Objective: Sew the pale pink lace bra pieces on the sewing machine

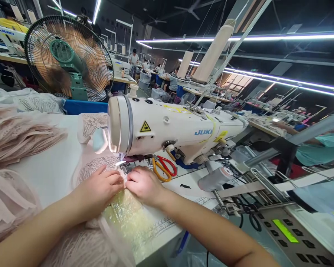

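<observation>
My left hand (100, 191) rests palm down on pale pink lace fabric (100, 163), its fingers bent and closed on the cloth just before the presser foot (125, 167). Close beside it, my right hand (144, 185) pinches the edge of the same fabric, thumb and fingers together. The fingertips nearly meet at the needle area of a white sewing machine (161, 126). Below the hands, a shiny clear plastic sheet (128, 209) covers a yellowish part of the table. More lace hangs down under my left forearm.
Scissors (164, 168) with red and orange handles lie right of my right hand. A thread cone (215, 178) and a control panel (289, 233) are farther right. Pink fabric piles (19, 133) cover the left side. A large fan (69, 59) stands behind; people work farther back.
</observation>
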Motion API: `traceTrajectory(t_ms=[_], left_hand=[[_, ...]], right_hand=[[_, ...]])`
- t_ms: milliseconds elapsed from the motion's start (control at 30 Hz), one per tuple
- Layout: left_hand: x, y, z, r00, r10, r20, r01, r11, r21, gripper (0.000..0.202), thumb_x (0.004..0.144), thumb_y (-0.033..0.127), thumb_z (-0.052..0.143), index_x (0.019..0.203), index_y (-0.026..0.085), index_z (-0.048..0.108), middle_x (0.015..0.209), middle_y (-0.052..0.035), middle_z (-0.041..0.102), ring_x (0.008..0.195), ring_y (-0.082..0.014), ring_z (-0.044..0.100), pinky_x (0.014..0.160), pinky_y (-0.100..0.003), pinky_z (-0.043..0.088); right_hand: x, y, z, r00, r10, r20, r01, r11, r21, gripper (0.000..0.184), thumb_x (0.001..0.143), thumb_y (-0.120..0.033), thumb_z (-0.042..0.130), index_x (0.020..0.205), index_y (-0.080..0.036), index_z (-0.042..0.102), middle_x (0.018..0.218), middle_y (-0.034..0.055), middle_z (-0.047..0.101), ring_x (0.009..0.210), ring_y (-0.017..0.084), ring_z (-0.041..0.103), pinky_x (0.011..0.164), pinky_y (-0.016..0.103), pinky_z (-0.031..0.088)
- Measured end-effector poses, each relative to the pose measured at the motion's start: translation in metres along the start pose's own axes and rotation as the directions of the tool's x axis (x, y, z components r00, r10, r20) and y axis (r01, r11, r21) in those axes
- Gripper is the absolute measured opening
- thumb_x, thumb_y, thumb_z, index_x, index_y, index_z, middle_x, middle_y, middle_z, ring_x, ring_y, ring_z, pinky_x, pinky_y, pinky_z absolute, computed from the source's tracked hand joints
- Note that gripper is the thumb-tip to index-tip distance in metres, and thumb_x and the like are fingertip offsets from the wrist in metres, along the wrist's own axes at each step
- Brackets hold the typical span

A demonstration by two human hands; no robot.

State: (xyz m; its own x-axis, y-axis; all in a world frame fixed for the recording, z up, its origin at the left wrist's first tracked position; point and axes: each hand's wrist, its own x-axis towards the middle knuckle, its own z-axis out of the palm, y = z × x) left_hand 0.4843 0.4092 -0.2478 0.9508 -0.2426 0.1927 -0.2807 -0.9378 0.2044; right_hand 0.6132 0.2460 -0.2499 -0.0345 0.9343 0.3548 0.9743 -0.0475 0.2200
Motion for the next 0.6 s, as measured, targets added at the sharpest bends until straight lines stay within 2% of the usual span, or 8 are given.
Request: traceTrajectory(t_ms=[100, 267, 467, 600], left_hand=[[0.003, -0.01, 0.002, 0.999, 0.017, 0.034, -0.018, 0.999, 0.026, 0.041, 0.079, 0.004, 0.044, 0.106, 0.025, 0.066, 0.116, -0.0064, 0.063, 0.112, -0.0258, 0.053, 0.105, -0.056, 0.027], [0.007, -0.023, 0.002, 0.995, 0.065, 0.07, -0.07, 0.995, 0.069, 0.043, 0.076, 0.002, 0.049, 0.109, 0.025, 0.065, 0.119, -0.0049, 0.063, 0.112, -0.0283, 0.052, 0.106, -0.058, 0.026], [0.01, -0.037, 0.005, 0.99, 0.143, 0.016, -0.144, 0.981, 0.129, 0.036, 0.085, 0.008, 0.049, 0.112, 0.025, 0.065, 0.12, -0.0025, 0.064, 0.111, -0.0267, 0.053, 0.105, -0.053, 0.029], [0.011, -0.048, 0.006, 0.983, 0.172, -0.06, -0.162, 0.976, 0.147, 0.028, 0.088, 0.013, 0.052, 0.109, 0.025, 0.066, 0.116, -0.0015, 0.066, 0.114, -0.0258, 0.052, 0.105, -0.049, 0.028]], right_hand=[[0.005, 0.0, 0.0, 0.998, 0.05, 0.035, -0.051, 0.999, 0.014, 0.014, 0.086, -0.022, 0.056, 0.075, -0.018, 0.063, 0.083, 0.0013, 0.062, 0.084, 0.019, 0.049, 0.064, 0.029, 0.034], [0.001, -0.003, 0.001, 0.993, 0.117, 0.006, -0.117, 0.993, 0.019, 0.01, 0.084, -0.02, 0.058, 0.077, -0.017, 0.064, 0.093, 0.0045, 0.061, 0.09, 0.021, 0.048, 0.07, 0.03, 0.037], [-0.007, -0.002, 0.003, 0.992, 0.117, -0.041, -0.114, 0.991, 0.069, 0.016, 0.081, -0.016, 0.056, 0.093, -0.018, 0.066, 0.097, 0.0058, 0.061, 0.092, 0.022, 0.048, 0.075, 0.031, 0.039], [-0.009, -0.003, 0.004, 0.991, 0.124, -0.049, -0.12, 0.99, 0.07, 0.022, 0.075, -0.011, 0.055, 0.094, -0.017, 0.065, 0.097, 0.0063, 0.061, 0.09, 0.022, 0.048, 0.075, 0.032, 0.039]])
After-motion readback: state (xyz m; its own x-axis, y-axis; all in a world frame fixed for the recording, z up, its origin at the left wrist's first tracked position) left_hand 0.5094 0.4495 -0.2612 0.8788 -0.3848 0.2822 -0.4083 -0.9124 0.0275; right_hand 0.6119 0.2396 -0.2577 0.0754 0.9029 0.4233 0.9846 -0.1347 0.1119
